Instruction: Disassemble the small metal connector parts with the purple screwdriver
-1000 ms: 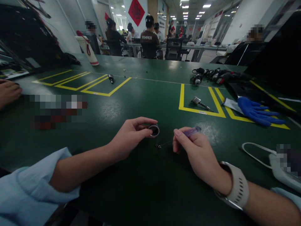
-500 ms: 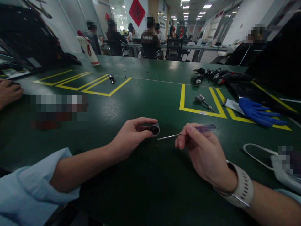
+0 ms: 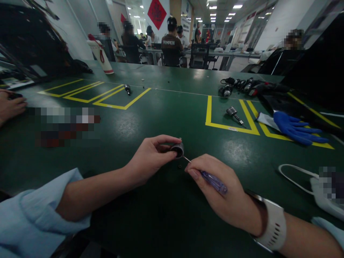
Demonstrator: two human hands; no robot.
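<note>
My left hand (image 3: 150, 159) pinches a small dark metal cylinder (image 3: 180, 147), its hollow end turned towards me and to the right. Between the fingers of my right hand (image 3: 217, 186) is a screwdriver with a clear purple handle (image 3: 214, 182) and a thin metal shaft. The shaft's tip meets the rim or mouth of the cylinder; whether it is inside I cannot tell. Just below them on the green table (image 3: 150, 222) lies a tiny dark ring or nut (image 3: 180, 166).
Yellow tape frames a metal part with a shaft (image 3: 234, 114) at right; a similar smaller part (image 3: 127, 89) lies at left. Further right are a blue glove (image 3: 292, 127), dark cabled parts (image 3: 227, 90) and a white strapped object (image 3: 319, 190). Another person's hand (image 3: 12, 105) rests far left.
My right hand has moved left and turned, bringing the screwdriver's tip from just beside the cylinder onto its rim or mouth. My left hand has barely moved, the cylinder tilting slightly.
</note>
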